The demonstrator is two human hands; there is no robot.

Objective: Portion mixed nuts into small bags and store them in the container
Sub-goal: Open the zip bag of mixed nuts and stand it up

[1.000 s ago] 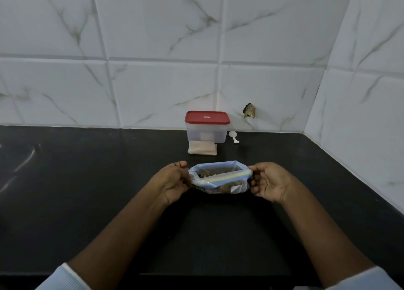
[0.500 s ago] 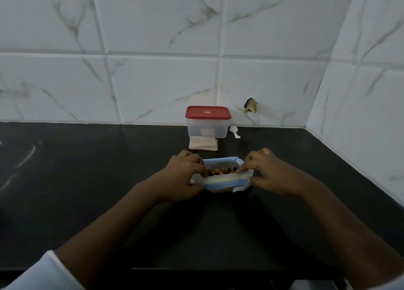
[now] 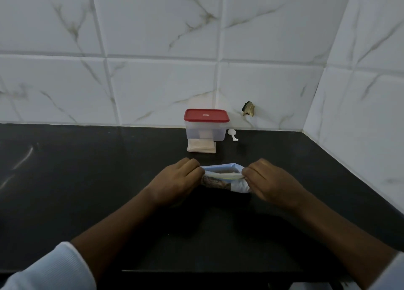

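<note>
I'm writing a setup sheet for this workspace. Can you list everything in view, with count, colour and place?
container: 1, clear with red lid, back of the counter by the wall
scoop: 1, white, just right of the container
small bags: 1 flat pile, beige, in front of the container
nut bag: 1, bluish plastic, brown nuts inside, mid-counter
counter: 1, black
wall tiles: white, veined, behind and to the right
hole: 1, dark, in the tile right of the container
left hand: pinches the nut bag's left end
right hand: pinches its right end
sleeves: 2, white, bottom corners
</note>
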